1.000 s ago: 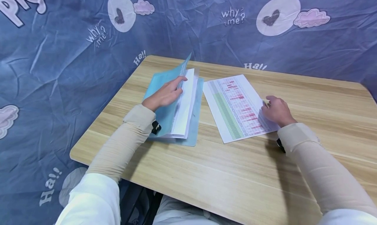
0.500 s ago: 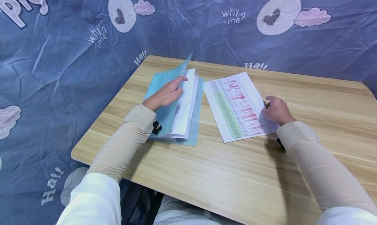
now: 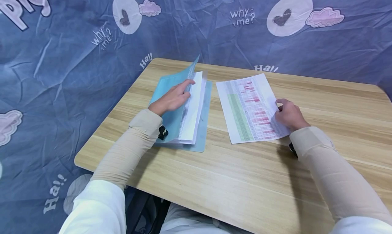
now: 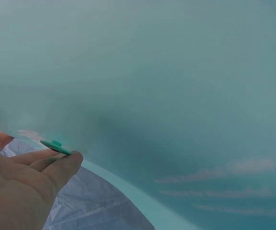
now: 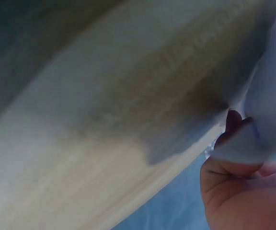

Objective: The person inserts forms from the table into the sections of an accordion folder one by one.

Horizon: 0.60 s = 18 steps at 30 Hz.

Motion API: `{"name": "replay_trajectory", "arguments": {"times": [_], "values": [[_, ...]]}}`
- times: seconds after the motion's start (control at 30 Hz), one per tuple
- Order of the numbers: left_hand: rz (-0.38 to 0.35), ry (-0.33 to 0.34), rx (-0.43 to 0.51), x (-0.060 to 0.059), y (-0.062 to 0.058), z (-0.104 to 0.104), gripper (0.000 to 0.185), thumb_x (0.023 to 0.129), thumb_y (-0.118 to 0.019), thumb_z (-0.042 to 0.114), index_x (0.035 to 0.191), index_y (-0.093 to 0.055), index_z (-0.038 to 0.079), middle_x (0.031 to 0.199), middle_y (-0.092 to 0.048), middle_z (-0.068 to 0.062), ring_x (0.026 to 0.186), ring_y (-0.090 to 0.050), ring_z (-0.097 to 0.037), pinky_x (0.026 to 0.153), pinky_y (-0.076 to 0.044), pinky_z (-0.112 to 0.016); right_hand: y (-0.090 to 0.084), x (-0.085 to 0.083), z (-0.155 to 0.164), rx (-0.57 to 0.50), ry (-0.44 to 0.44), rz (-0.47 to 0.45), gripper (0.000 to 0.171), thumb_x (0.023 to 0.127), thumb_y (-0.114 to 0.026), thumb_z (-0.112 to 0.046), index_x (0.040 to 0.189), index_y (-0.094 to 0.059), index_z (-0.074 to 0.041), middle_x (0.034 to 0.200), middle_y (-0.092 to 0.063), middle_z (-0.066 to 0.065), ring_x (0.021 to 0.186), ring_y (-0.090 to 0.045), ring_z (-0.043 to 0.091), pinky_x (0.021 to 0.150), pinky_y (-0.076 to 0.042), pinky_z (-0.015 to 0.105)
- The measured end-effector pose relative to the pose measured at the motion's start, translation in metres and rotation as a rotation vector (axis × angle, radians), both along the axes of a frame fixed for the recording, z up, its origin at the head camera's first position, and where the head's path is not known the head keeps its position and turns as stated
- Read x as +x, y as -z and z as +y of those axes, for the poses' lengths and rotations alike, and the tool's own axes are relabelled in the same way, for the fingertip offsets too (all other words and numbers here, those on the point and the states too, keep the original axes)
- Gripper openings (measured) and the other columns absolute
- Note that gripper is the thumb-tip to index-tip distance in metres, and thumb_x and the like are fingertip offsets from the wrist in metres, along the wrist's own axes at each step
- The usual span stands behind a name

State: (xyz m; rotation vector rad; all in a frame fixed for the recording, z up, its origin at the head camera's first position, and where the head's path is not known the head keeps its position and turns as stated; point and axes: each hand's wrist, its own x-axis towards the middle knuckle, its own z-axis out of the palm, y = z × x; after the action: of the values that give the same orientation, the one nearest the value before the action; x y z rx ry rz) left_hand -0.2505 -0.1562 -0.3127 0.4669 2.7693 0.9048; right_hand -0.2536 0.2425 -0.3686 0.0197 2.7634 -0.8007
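The teal folder's [image 3: 176, 91] cover is held open by the flat left hand [image 3: 171, 100], exposing its pages, while right of it the printed sheet's [image 3: 249, 108] edge is pinched by the right hand [image 3: 289, 115].

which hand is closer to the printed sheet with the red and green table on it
Right. The right hand pinches the printed sheet's right edge, on the wooden table. The left hand is off to the sheet's left, holding open the cover of the blue folder.

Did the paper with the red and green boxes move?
Yes. The printed sheet, pinched by the right hand, has turned and slid a little rightward, away from the blue folder, which stayed put on the table.
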Motion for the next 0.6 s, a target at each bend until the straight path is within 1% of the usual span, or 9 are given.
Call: {"name": "replay_trajectory", "arguments": {"times": [0.13, 0.3, 0.43, 0.6], "values": [[0.001, 0.001, -0.002, 0.0003, -0.0004, -0.0001, 0.050, 0.095, -0.031, 0.022, 0.144, -0.031, 0.018, 0.152, -0.030, -0.005, 0.137, -0.030, -0.023, 0.108, -0.027, -0.043, -0.0005, 0.0019, 0.0018, -0.031, 0.005, 0.080, 0.052, 0.089, -0.036, -0.006, 0.139, -0.031, 0.008, 0.118, -0.048, 0.035, 0.108, -0.048, 0.046, 0.088, -0.039, 0.055], [0.007, 0.001, -0.003, 0.0000, -0.0013, 0.0007, 0.049, 0.095, -0.032, 0.021, 0.144, -0.032, 0.019, 0.152, -0.030, -0.005, 0.137, -0.030, -0.021, 0.109, -0.027, -0.042, 0.0005, 0.0031, 0.0034, -0.085, 0.036, 0.187, 0.044, 0.089, -0.034, -0.007, 0.129, -0.044, 0.007, 0.111, -0.053, 0.033, 0.101, -0.051, 0.042, 0.085, -0.039, 0.050], [0.005, -0.001, 0.001, 0.0000, -0.0015, 0.0007, 0.049, 0.095, -0.033, 0.020, 0.144, -0.032, 0.019, 0.152, -0.030, -0.005, 0.137, -0.030, -0.022, 0.108, -0.027, -0.042, 0.0001, 0.0041, 0.0050, -0.141, 0.070, 0.222, 0.041, 0.091, -0.033, -0.008, 0.127, -0.048, 0.006, 0.111, -0.052, 0.031, 0.099, -0.049, 0.038, 0.083, -0.037, 0.046], [-0.004, -0.004, -0.001, 0.0007, -0.0022, -0.0005, 0.050, 0.095, -0.031, 0.021, 0.144, -0.031, 0.018, 0.152, -0.030, -0.005, 0.137, -0.029, -0.021, 0.108, -0.027, -0.043, 0.0002, 0.0050, 0.0050, -0.196, 0.117, 0.249, 0.040, 0.093, -0.035, -0.008, 0.128, -0.050, 0.004, 0.111, -0.052, 0.026, 0.097, -0.046, 0.030, 0.079, -0.035, 0.034]]}}
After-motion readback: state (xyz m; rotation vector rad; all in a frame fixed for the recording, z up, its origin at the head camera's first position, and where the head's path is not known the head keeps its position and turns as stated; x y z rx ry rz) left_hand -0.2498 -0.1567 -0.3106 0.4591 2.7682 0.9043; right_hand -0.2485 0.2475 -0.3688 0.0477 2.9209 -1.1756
